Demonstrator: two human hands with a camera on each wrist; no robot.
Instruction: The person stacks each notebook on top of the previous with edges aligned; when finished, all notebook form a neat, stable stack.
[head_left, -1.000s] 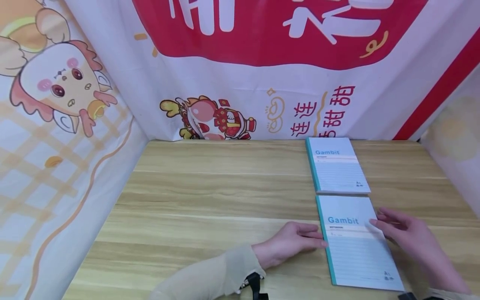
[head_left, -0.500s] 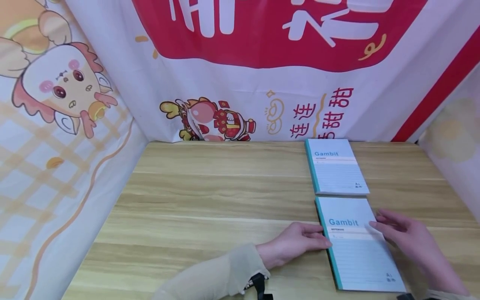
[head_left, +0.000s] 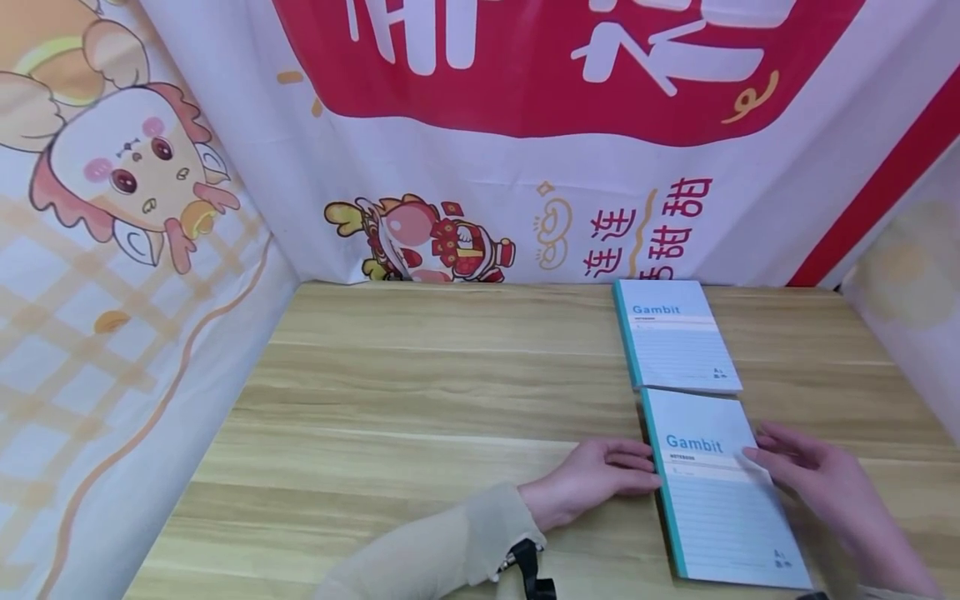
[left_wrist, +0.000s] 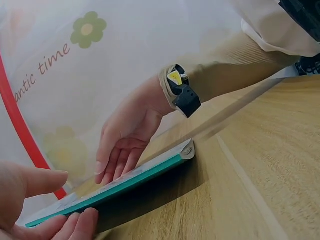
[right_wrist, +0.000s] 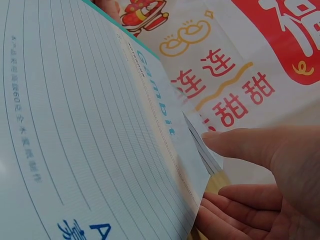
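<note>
In the head view, a notebook with a pale blue "Gambit" cover and teal spine [head_left: 727, 500] lies between my two hands. My left hand [head_left: 596, 482] holds it at the spine, with fingers partly beneath the edge in the left wrist view. That spine edge [left_wrist: 130, 181] is raised off the wood, with a shadow underneath. At the opposite edge, my right hand [head_left: 828, 479] grips the notebook, thumb by the cover and fingers at the side; some fingertips are hidden. A matching notebook [head_left: 678, 342] lies flat just beyond, its near edge close to the first one's top edge.
The wooden tabletop [head_left: 420, 375] stretches to the left of the notebooks. A printed white and red curtain [head_left: 525, 158] hangs at its back edge, and patterned cloths [head_left: 150, 333] line the sides. Each wrist wears a black camera mount [head_left: 528, 567].
The near notebook has shifted slightly rightward and its spine edge has lifted. My left hand moved a little right with it, while the right hand barely moved. The far notebook stays put.
</note>
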